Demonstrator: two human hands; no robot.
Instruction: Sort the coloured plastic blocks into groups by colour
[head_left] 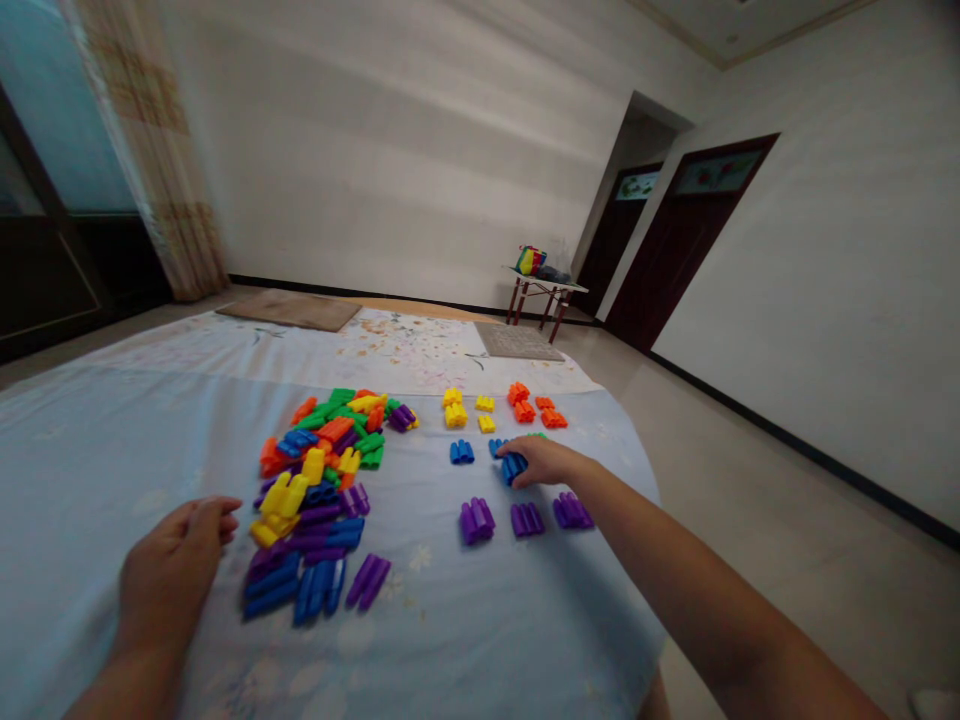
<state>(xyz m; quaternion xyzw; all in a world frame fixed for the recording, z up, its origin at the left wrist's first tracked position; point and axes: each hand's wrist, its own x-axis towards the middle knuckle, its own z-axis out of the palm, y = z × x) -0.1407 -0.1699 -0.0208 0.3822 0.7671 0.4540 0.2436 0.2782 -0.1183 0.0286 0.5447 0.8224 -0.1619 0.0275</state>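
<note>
My right hand (544, 462) is closed on a blue plastic building block (514, 467) with rounded tubes, low over the right part of the cloth. Another blue block (462, 452) lies to its left, and one more is partly hidden behind my fingers. Purple blocks (527, 519) sit in a row nearer me. Farther back are yellow blocks (455, 413) and orange blocks (553, 418); a bit of green shows behind my hand. My left hand (174, 560) hovers beside a mixed pile of blocks (319, 512), fingers loosely bent and apart, nothing visible in them.
A pale blue floral cloth (420, 640) covers the surface, its rounded edge at right. Beyond lie a brown mat (292, 309) and a grey mat (517, 341). Against the far wall stands a small table (551, 284) with a colourful bag (531, 261).
</note>
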